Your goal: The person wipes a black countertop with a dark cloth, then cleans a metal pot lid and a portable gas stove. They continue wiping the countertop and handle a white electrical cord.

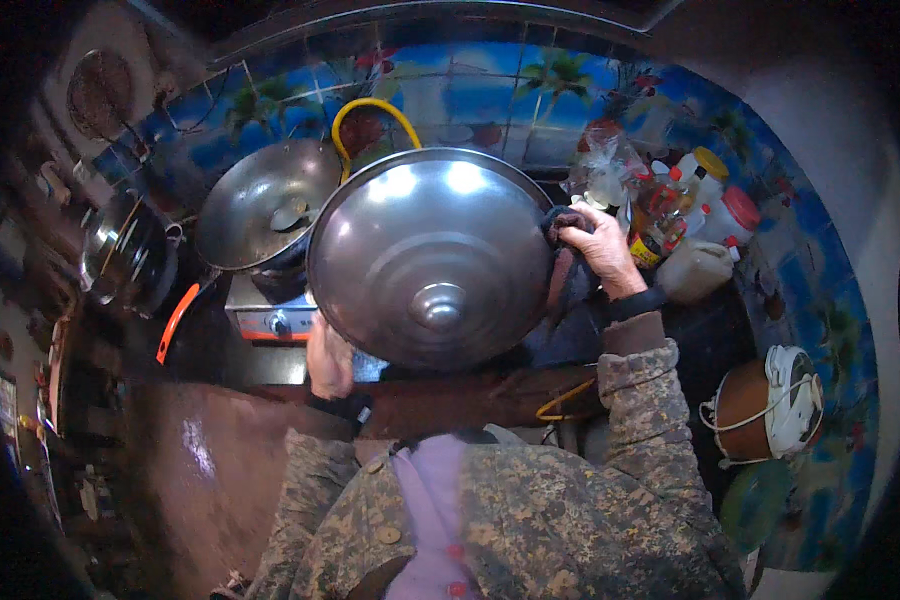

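Note:
A large domed steel lid [427, 225] with a round knob fills the middle, in front of me. It hides whatever lies beneath. My left hand [330, 358] is at its lower left rim, the fingers partly out of sight behind the edge. At the right rim, my right hand [606, 244] grips a bunched dark cloth [564, 225] that hangs down beside the lid. To the left, a wok [259, 187] holds a ladle [291, 216] and sits over a gas stove [251, 313].
An orange handle [177, 324] juts toward the front left. A pot with a shiny lid [112, 251] stands farther left. Several bottles [660, 199] and a plastic jug [696, 270] crowd the back right. A rice cooker [742, 409] is at right. A yellow hose [371, 103] loops behind.

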{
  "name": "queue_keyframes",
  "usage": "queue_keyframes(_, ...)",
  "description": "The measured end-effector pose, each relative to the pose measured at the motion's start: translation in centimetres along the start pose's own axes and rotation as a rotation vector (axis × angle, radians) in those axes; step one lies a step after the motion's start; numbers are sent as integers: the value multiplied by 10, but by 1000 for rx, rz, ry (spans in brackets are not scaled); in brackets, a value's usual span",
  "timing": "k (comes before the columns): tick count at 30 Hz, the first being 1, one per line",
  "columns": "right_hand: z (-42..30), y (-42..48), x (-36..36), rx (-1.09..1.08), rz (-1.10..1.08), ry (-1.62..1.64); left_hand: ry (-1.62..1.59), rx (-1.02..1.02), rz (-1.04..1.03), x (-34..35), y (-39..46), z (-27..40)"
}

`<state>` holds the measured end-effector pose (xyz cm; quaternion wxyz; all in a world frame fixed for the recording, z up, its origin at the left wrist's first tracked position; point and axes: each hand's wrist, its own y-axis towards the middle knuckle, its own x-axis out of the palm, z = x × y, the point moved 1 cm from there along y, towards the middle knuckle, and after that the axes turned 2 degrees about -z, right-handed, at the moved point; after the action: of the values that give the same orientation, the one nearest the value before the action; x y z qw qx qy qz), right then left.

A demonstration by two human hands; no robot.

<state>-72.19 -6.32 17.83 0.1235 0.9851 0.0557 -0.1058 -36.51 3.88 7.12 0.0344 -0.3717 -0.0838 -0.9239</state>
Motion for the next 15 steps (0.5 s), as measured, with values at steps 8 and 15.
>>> queue_keyframes(8,-15,8,8,-194,-170,-518,618,-208,-232,42,11,22)
queue_keyframes(15,-16,17,17,-276,260,-790,720,62,-27,62,3,-1)
